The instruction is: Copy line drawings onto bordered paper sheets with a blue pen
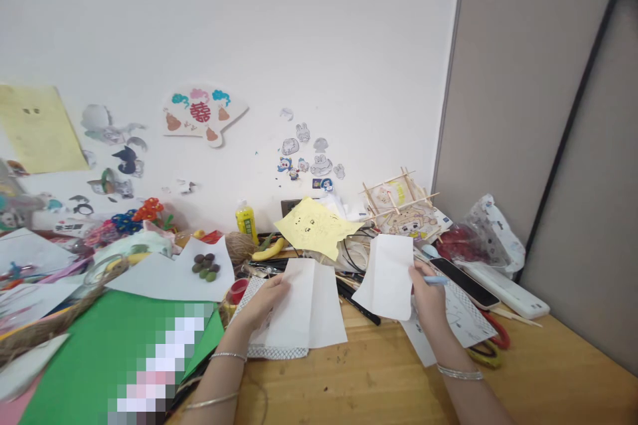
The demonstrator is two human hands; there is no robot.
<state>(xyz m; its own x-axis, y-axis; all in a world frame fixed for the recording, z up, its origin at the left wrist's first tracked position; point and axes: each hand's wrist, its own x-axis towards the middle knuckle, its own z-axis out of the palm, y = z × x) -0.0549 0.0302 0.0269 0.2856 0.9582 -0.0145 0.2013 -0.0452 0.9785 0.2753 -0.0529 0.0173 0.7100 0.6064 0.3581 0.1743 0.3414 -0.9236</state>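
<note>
Over the wooden table, my left hand [265, 303] grips the left edge of a creased sheet of white paper [299, 302], thumb on top. A sheet with a cross-hatched border [279, 351] shows beneath it. In my right hand [429, 302] are a smaller piece of white paper [391, 272], raised and tilted, and a light blue pen [435, 279] whose tip I cannot make out. The two papers are apart. Under my right hand lies a sheet with line drawings [463, 312], next to scissors [486, 352] with red and yellow handles.
A green sheet [100, 345] covers the left front. Behind the hands lie a yellow drawn paper [314, 229], a yellow bottle [246, 220] and a stick frame [399, 196]. A phone [466, 282], a white oblong device [508, 289] and a plastic bag [491, 232] sit right.
</note>
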